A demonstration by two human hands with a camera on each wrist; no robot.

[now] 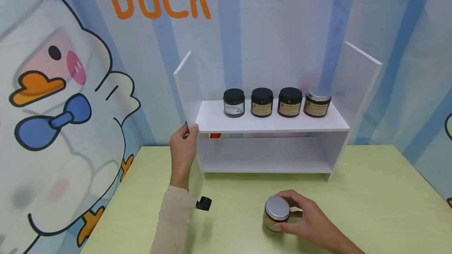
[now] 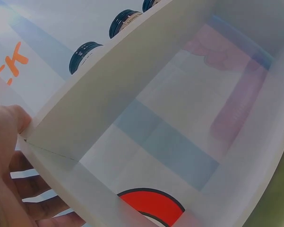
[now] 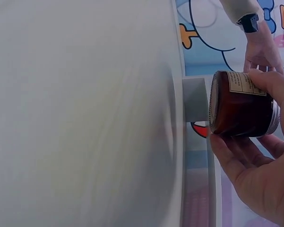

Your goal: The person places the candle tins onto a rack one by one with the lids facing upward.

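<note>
My right hand [image 1: 310, 216] grips an amber glass jar [image 1: 271, 222] with a silver lid and a tan label, its thumb and fingers around the sides. The jar is upright, close over the table in front of the shelf. In the right wrist view the jar [image 3: 241, 111] shows its dark brown glass and its base. My left hand [image 1: 183, 148] holds the left side panel of a white two-tier shelf [image 1: 272, 130], about level with the upper board. In the left wrist view the thumb lies at the panel's front edge, and the fingers [image 2: 30, 187] are on its outer side.
On the upper board stand a black-lidded jar with a white label [image 1: 234, 103], two black-lidded jars with tan labels [image 1: 262, 103] [image 1: 290, 103], and a silver-lidded jar [image 1: 318, 103]. The shelf stands on a pale green table [image 1: 381, 199] before a duck-printed backdrop [image 1: 275, 19].
</note>
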